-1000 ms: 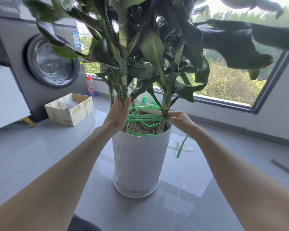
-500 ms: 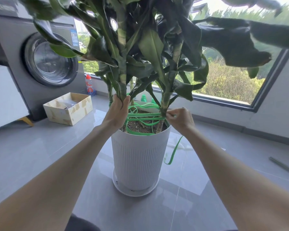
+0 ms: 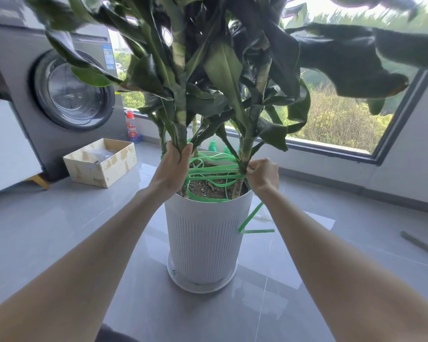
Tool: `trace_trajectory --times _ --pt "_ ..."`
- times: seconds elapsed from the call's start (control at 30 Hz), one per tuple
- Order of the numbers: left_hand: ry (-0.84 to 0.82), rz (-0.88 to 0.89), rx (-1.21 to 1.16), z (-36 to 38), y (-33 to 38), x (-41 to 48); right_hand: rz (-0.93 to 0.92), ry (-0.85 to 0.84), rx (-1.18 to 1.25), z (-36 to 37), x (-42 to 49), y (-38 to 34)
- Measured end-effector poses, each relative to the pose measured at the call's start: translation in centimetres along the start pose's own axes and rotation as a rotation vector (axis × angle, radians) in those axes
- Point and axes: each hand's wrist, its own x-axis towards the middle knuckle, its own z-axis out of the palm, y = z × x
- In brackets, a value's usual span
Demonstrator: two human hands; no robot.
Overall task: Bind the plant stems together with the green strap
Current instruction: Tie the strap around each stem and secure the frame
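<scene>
Saucer [image 3: 183, 283] nearest, with the white ribbed pot [image 3: 205, 238] standing on it. Up at the rim, the left hand [image 3: 174, 166] is a firm fist round the base of the left stems [image 3: 181, 119]. The right hand [image 3: 262, 175] pinches the green strap [image 3: 213, 170] against the right stem [image 3: 245, 149], fingers curled tight. Several loops cross the soil between them (slack, some sagging), and a free tail [image 3: 251, 217] dangles outside the pot. I'd say the wrapping is well along, but the cinching and knot remain. Beyond are a cardboard box [image 3: 101, 161], a washing machine [image 3: 59, 95] and a window [image 3: 344, 119].
</scene>
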Motion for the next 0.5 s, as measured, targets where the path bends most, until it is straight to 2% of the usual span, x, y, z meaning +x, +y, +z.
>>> trace_trajectory --times 0.33,0.5 --pt "-0.006 -0.007 0.006 -0.1 0.5 -0.2 0.026 0.090 -0.064 0.4 -0.8 -0.6" --pt "-0.019 -0.014 -0.019 -0.3 0.1 -0.1 -0.009 0.038 0.033 0.3 0.2 -0.4"
